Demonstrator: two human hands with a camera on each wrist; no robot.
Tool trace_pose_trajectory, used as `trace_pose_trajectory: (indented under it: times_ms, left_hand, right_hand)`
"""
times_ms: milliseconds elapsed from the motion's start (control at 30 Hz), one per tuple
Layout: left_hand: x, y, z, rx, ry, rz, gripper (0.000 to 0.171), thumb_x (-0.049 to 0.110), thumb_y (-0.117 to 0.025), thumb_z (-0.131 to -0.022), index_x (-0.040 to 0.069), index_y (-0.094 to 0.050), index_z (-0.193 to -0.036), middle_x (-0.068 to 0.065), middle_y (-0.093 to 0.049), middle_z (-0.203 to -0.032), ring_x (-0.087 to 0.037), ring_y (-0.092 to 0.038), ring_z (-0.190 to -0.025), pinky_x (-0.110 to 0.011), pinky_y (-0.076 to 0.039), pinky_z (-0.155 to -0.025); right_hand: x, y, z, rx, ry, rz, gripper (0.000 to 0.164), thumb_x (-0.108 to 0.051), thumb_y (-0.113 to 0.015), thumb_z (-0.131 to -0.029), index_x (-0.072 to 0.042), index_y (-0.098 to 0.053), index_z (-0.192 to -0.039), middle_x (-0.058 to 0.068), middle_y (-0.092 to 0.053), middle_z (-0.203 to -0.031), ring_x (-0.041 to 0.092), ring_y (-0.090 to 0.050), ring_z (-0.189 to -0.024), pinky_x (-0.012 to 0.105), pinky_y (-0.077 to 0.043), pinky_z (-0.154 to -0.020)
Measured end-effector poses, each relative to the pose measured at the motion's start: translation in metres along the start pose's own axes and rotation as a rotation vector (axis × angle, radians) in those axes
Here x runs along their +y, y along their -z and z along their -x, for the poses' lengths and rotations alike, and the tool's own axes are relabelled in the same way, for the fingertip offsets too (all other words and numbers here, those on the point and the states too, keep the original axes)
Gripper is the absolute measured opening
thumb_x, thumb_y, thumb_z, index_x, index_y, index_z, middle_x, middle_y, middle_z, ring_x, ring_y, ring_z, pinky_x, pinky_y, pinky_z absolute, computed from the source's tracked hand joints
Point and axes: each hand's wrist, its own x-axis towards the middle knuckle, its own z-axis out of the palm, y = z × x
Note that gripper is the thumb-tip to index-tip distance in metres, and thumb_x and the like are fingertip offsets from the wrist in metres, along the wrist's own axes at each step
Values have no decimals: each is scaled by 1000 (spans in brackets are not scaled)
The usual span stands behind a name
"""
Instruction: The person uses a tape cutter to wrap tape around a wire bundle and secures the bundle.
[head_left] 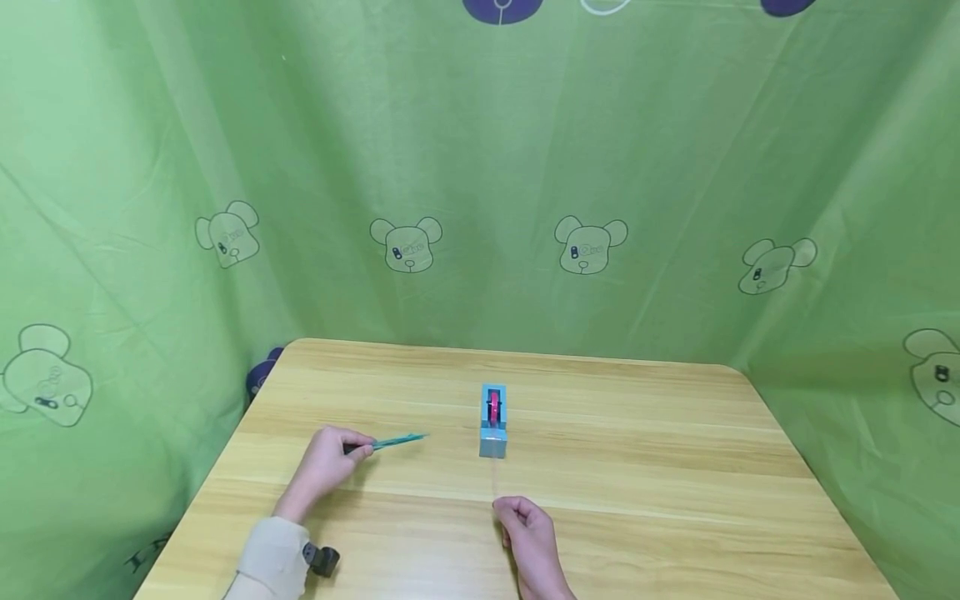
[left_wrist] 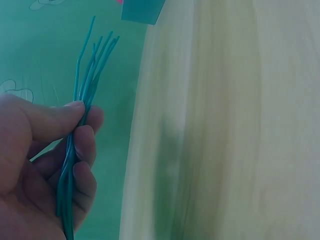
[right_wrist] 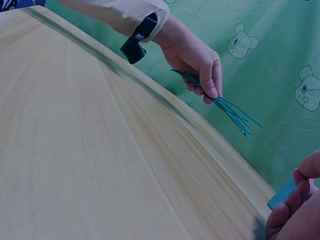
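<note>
My left hand (head_left: 327, 460) pinches a thin bundle of several teal wires (left_wrist: 91, 75) between thumb and fingers, above the left half of the table. Their loose ends fan out past the fingertips, and the other ends run down across the palm. A blue tape dispenser (head_left: 492, 447) with a pinkish-red roll core (head_left: 494, 408) stands near the middle of the table. From its front a strip of clear tape (head_left: 495, 482) stretches toward me, and my right hand (head_left: 531, 540) pinches its end. In the right wrist view, the fingers partly cover the dispenser.
The wooden table (head_left: 645, 467) has rounded far corners. Green curtains (head_left: 480, 167) with printed bear heads hang close behind it and along both sides. A small black camera (head_left: 322, 560) is strapped to my left wrist over a pale sleeve (head_left: 273, 554).
</note>
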Motion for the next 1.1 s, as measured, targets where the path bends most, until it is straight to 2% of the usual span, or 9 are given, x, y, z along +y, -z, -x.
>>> trace_pose_trajectory:
  times_ms: [400,667,900,1100]
  left_hand:
    - [3,-10,4,-66,-17,30,13,5,-75,-86,17,-78,-90,2,-73,-94,-18,-66,-92,-44,-53,-85]
    - [7,-15,6,-109,-42,31,12,6,-75,-85,16,-78,-90,2,-72,-93,-14,-62,-86,-38,-53,-79]
    - [7,-22,7,-165,-62,45,10,9,-74,-87,15,-79,-92,0,-73,-95,-15,-59,-76,-31,-49,-63]
    - [10,-27,7,-184,-73,38,9,9,-74,-87,15,-79,-92,-1,-73,-96,-15,-60,-80,-33,-50,-69]
  right_hand:
    - [1,0,-1,-1,-1,10,24,-12,-61,-97,9,-62,-109,1,-53,-78,14,-48,-69,24,-44,-61]
    - [0,0,0,-8,2,7,23,-11,-61,-97,9,-62,-108,1,-53,-77,14,-48,-69,24,-44,-61]
    - [-1,0,-1,-9,-4,4,23,-11,-61,-96,9,-62,-108,1,-53,-77,15,-48,-69,24,-44,-62]
    - [-2,-1,1,5,2,12,24,-13,-62,-96,8,-62,-108,0,-52,-76,14,-48,-69,23,-44,-61]
